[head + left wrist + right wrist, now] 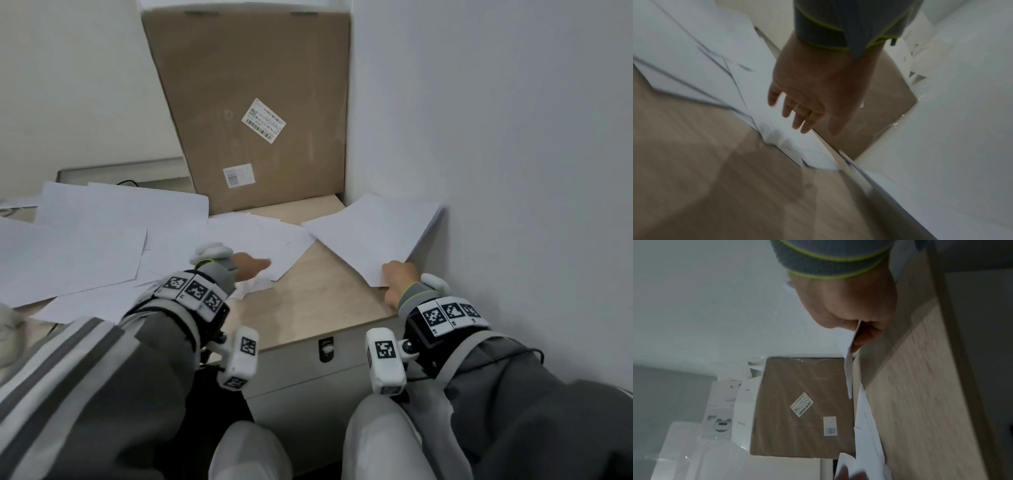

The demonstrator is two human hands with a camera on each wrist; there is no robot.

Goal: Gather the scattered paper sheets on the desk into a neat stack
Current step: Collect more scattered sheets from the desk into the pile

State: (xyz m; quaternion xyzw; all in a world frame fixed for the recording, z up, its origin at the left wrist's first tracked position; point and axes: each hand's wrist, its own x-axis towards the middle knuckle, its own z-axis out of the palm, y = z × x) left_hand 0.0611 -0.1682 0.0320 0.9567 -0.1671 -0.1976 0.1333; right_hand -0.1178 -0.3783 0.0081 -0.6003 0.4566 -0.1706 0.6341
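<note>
Several white paper sheets (89, 240) lie scattered over the left and middle of the light wooden desk (318, 301). My left hand (251, 265) reaches over the near corner of a middle sheet (260, 236), fingers (797, 116) straight and spread above the paper. A thin stack of sheets (373, 229) lies at the right against the wall. My right hand (399, 274) pinches its near corner, and in the right wrist view the sheet edge (851, 363) sticks out between thumb and curled fingers (865, 335).
A large brown cardboard box (253, 102) leans upright at the back of the desk. White walls (496, 137) close in on the right and behind. The desk's front edge has a drawer with a lock (326, 349). White packaging (721, 410) stands left of the box.
</note>
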